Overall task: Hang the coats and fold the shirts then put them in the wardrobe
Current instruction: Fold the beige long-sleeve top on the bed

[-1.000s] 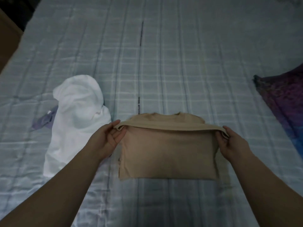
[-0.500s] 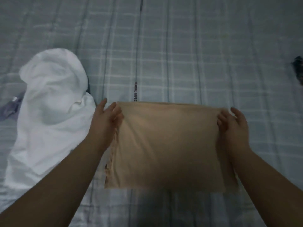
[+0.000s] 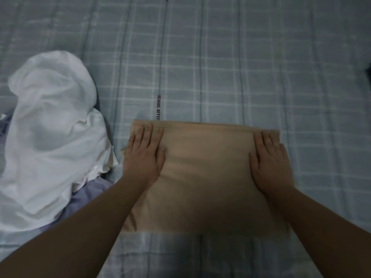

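Left hand (image 3: 143,157) and right hand (image 3: 270,159) are pressing flat, fingers straight, on the folded tan shirt (image 3: 204,177). White garment (image 3: 50,133) is lying just left.

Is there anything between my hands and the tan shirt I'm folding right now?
Nothing visible. The left hand and right hand both lie flat directly on the folded tan shirt. The white garment lies off to the left on the bed.

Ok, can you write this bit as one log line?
step: flattening fold | left hand: flat on tan shirt | right hand: flat on shirt
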The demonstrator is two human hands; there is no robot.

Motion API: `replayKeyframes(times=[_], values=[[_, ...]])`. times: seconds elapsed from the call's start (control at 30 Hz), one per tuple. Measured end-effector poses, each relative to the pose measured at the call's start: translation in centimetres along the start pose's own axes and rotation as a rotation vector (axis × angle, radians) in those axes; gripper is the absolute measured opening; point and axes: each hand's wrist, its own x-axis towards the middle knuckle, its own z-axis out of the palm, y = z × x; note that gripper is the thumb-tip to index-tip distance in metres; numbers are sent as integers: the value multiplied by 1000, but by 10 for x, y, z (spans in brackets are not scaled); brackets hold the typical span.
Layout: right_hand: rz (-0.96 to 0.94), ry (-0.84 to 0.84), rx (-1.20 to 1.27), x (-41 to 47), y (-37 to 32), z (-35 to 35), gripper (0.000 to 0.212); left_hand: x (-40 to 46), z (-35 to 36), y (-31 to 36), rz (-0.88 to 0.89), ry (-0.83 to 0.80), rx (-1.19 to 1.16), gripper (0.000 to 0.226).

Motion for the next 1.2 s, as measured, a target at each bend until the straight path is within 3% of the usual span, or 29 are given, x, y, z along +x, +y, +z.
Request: replayKeyframes(times=[0.3,0.53,0.93,1.07,1.2], values=[[44,8,-4,-14,6,-7,60,-15,-16,20,-52,0,-30,60],[-167,39,27,-97,-11,-2,59,-90,1,84,107,-45,-15,58],[52,-12,104,-149,22,12,62,-157,18,48,-80,-44,87,58],[54,-22,135,-148,22,11,63,-149,11,64,-119,-49,71,60],[63,5,187,-154,22,6,63,-136,0,99,-40,-56,37,60]])
